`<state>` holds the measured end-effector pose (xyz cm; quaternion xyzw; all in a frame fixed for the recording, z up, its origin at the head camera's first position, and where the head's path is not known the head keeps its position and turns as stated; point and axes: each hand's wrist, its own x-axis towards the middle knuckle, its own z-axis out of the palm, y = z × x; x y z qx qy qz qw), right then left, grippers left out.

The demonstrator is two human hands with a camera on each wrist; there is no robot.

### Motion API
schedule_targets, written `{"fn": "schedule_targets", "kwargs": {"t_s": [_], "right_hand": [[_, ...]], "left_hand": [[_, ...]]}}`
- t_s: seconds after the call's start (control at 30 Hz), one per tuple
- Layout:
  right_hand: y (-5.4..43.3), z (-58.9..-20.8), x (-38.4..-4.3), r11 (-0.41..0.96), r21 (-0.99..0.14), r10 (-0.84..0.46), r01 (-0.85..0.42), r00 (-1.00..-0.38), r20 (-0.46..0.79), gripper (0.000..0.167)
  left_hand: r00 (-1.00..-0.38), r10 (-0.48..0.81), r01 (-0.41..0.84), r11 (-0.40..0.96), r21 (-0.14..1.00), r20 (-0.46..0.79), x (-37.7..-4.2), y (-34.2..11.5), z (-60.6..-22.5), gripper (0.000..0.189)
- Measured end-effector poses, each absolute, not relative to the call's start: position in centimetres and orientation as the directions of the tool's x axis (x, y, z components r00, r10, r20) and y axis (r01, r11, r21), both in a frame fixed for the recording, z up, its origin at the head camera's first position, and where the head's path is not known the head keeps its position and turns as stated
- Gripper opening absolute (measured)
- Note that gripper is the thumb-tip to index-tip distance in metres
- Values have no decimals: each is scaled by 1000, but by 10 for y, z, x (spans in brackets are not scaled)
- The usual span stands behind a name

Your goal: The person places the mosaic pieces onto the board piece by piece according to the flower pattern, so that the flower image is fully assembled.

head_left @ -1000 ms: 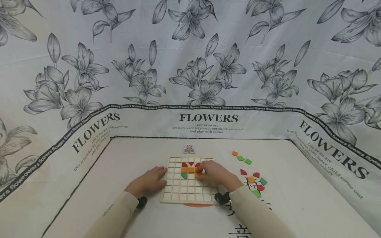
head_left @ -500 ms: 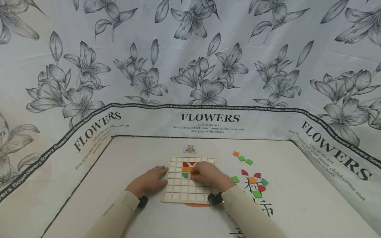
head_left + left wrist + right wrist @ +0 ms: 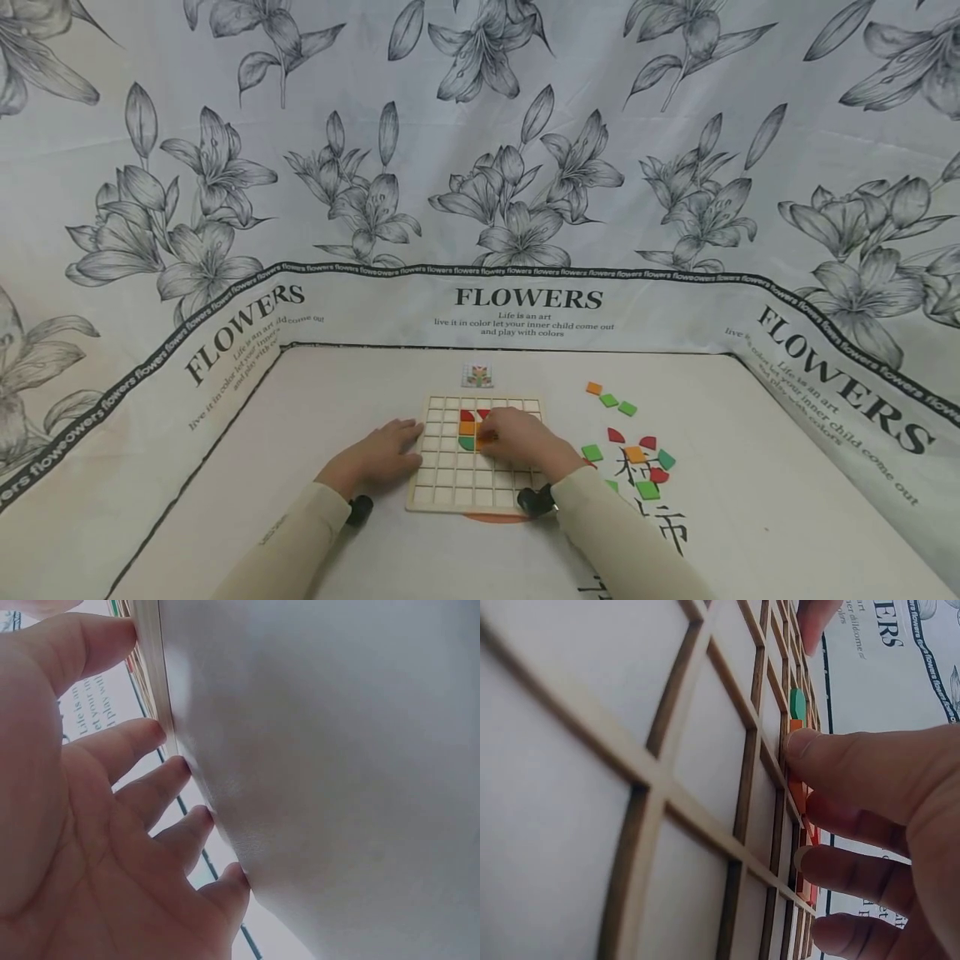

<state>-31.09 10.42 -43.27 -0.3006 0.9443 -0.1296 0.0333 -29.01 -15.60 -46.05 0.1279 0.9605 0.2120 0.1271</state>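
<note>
A wooden grid board [image 3: 445, 476] lies on the table, with several coloured tiles in its cells. My left hand [image 3: 373, 460] rests at the board's left side; in the left wrist view its extended fingertips touch the board's edge. Over the middle cells, my right hand [image 3: 528, 442] pinches an orange square tile [image 3: 796, 724], its thumb on it in the right wrist view. To the left are a green quarter-round tile [image 3: 466, 443], an orange tile [image 3: 467, 428] and a red quarter-round tile [image 3: 467, 415]. My right fingers hide part of the pattern.
A small card [image 3: 477, 376] with a coloured flower pattern lies behind the board. Loose red, green and orange tiles, such as a green square [image 3: 647, 490] and an orange square [image 3: 636, 455], are scattered to the right. A flower-printed cloth [image 3: 525, 308] stands behind the table.
My right hand has shifted left across the board with the orange tile, uncovering a green tile on the table. Over the last half second it has barely moved. The left hand stays put.
</note>
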Motion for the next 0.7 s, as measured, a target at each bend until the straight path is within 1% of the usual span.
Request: {"fn": "schedule_targets", "kwargs": {"t_s": [0.1, 0.37, 0.53, 0.7], "right_hand": [[103, -432, -310, 785, -280, -572, -552, -820, 15, 20], [103, -432, -311, 788, -277, -564, -550, -825, 35, 16], [102, -432, -309, 797, -258, -556, -546, -830, 37, 14], [105, -431, -307, 796, -253, -559, -550, -828, 40, 15]], "left_hand": [[-936, 300, 195, 878, 438, -185, -290, -157, -461, 61], [-935, 311, 212, 876, 433, -172, -290, -156, -460, 60], [-936, 299, 192, 876, 443, -186, -290, -156, -460, 60], [-936, 298, 189, 875, 445, -188, -288, -156, -460, 60]]}}
